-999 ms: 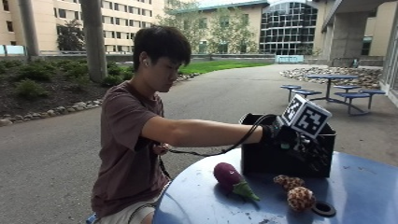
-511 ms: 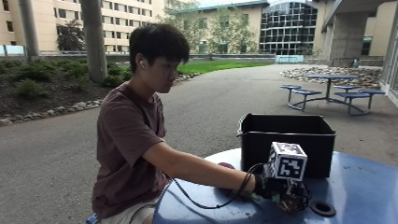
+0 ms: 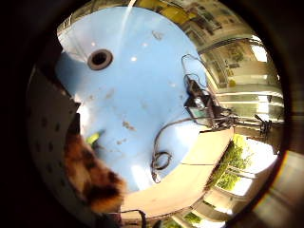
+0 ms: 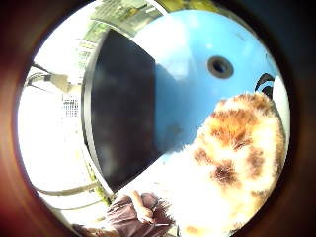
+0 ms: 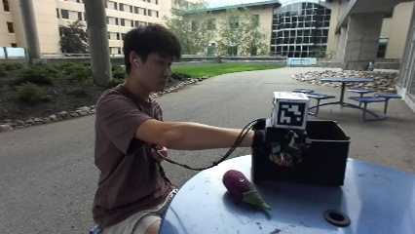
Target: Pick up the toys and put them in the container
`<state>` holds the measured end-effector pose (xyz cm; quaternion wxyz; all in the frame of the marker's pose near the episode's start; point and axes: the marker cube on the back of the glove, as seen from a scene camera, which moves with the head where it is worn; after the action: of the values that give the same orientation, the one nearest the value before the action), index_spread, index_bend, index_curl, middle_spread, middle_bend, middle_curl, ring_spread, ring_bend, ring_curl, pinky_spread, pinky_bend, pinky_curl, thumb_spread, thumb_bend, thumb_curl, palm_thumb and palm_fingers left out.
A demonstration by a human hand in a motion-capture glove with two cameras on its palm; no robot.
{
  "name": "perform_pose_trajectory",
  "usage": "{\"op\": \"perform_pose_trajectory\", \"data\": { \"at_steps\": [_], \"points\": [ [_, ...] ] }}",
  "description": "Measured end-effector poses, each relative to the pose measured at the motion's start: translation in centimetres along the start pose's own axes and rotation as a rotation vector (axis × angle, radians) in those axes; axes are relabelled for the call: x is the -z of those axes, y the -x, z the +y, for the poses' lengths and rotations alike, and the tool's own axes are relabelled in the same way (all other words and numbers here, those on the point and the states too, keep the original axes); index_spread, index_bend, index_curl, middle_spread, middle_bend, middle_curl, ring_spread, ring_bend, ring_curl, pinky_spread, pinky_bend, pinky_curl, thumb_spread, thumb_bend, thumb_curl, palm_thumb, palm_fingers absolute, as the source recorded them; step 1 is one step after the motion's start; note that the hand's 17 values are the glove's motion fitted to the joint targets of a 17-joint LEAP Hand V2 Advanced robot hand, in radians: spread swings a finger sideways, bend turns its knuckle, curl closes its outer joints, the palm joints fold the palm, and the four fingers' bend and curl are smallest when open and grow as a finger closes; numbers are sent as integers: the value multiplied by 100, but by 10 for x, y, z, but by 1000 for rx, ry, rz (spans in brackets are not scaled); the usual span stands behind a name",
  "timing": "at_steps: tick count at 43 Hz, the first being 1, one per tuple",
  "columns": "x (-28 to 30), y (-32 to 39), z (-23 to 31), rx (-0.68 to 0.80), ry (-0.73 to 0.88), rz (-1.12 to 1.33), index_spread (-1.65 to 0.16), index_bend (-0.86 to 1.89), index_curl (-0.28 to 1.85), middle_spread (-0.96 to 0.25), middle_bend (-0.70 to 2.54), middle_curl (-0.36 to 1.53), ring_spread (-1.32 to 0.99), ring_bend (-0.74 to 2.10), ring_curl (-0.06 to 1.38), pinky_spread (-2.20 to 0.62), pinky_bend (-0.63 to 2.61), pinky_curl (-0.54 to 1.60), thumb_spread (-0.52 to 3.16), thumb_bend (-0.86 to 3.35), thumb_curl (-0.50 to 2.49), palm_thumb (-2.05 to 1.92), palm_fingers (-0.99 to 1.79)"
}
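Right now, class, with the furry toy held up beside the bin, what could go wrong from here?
1. The right hand holds the furry toy against the black bin's near wall, apparently not over its opening; released there, it would likely fall on the blue table.
2. The eggplant toy lies near the table's edge and might get knocked off.
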<state>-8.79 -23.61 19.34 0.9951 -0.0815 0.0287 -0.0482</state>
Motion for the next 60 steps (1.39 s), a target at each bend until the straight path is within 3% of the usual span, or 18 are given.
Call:
{"op": "perform_pose_trajectory", "data": {
  "at_steps": [8, 15, 23, 30, 39, 43, 45, 49, 54, 60],
  "points": [
    [95, 50, 1, -43, -117, 33, -16, 118, 70, -19, 127, 73, -36, 106, 64, -36, 97, 49, 69, 2, 92, 53, 110],
    [124, 111, -11, 63, -167, 126, -18, 119, 74, -19, 129, 75, -38, 108, 65, -35, 100, 51, 61, 0, 96, 53, 107],
    [121, 153, -31, 212, -180, 177, -19, 118, 78, -20, 130, 76, -39, 108, 66, -34, 100, 51, 55, -1, 101, 53, 106],
    [99, 253, -52, 310, -185, 36, -20, 117, 81, -20, 130, 78, -39, 108, 67, -34, 101, 52, 52, -1, 105, 53, 105],
    [73, 304, -68, 308, -192, 94, -21, 114, 85, -21, 129, 79, -40, 107, 67, -34, 103, 53, 50, -1, 108, 54, 97],
    [65, 310, -67, 287, -94, 114, -22, 110, 88, -23, 125, 79, -41, 107, 68, -34, 102, 53, 53, -1, 109, 54, 82],
    [62, 311, -64, 275, 23, 116, -22, 94, 87, -25, 115, 78, -39, 108, 69, -33, 102, 55, 62, -2, 106, 51, 48],
    [66, 293, -54, 273, 146, 102, -23, 45, 74, -18, 63, 61, -25, 76, 65, -18, 128, 61, 87, -15, 88, 13, -67],
    [85, 258, -39, 284, 114, 107, -23, 11, 52, -9, 28, 47, -13, 43, 49, -7, 124, 51, 97, -10, 75, -4, -59],
    [113, 208, -9, 288, 35, 138, -23, 4, 38, -4, 13, 40, -6, 28, 41, 0, 109, 46, 106, -7, 63, -7, -44]
  ]
}}
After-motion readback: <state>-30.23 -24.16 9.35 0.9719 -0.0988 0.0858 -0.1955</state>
